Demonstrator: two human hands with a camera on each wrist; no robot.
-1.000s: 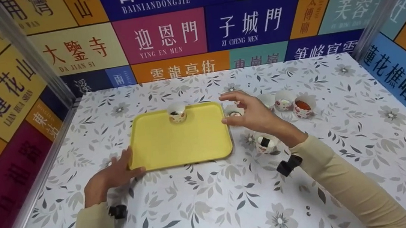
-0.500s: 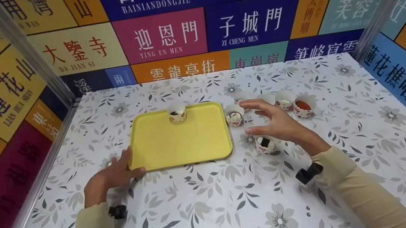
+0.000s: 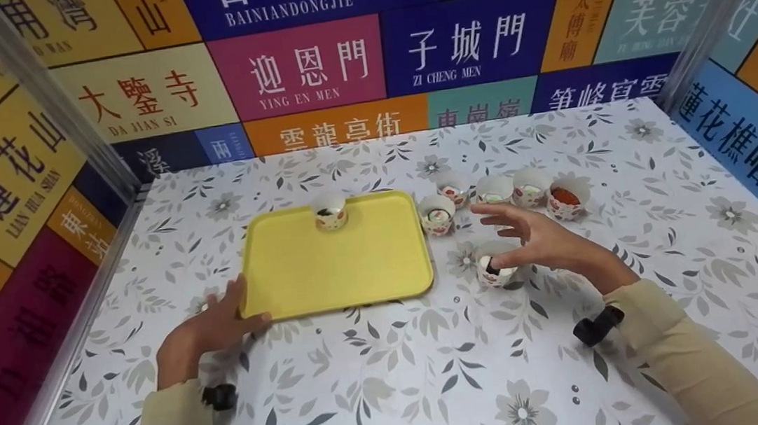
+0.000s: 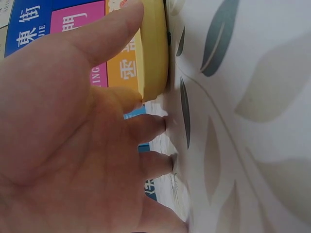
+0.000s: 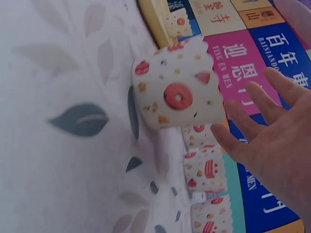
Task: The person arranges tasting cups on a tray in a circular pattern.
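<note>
My left hand (image 3: 211,325) rests against the near left corner of a yellow tray (image 3: 335,266), its thumb along the front edge and fingers at the left side. In the left wrist view, thumb and index finger meet the tray's corner (image 4: 154,53); the other fingertips touch the tablecloth. My right hand (image 3: 551,240) hovers with spread fingers over a printed paper cup (image 3: 491,278) that holds something white with a black strip. Its thumb overlaps that cup in the head view. In the right wrist view the doughnut-printed cup (image 5: 177,90) stands upright, in front of the fingers.
One paper cup (image 3: 330,214) with dark contents stands at the tray's back edge. Right of the tray are more filled cups: one close beside it (image 3: 437,219), several behind, and one with orange-red contents (image 3: 566,201). Sign-printed walls (image 3: 314,64) enclose the floral-covered table (image 3: 396,379).
My right hand has moved right and nearer, from beside the tray's right edge to the cup with the black strip, uncovering the cups behind. The left hand and tray have stayed put.
</note>
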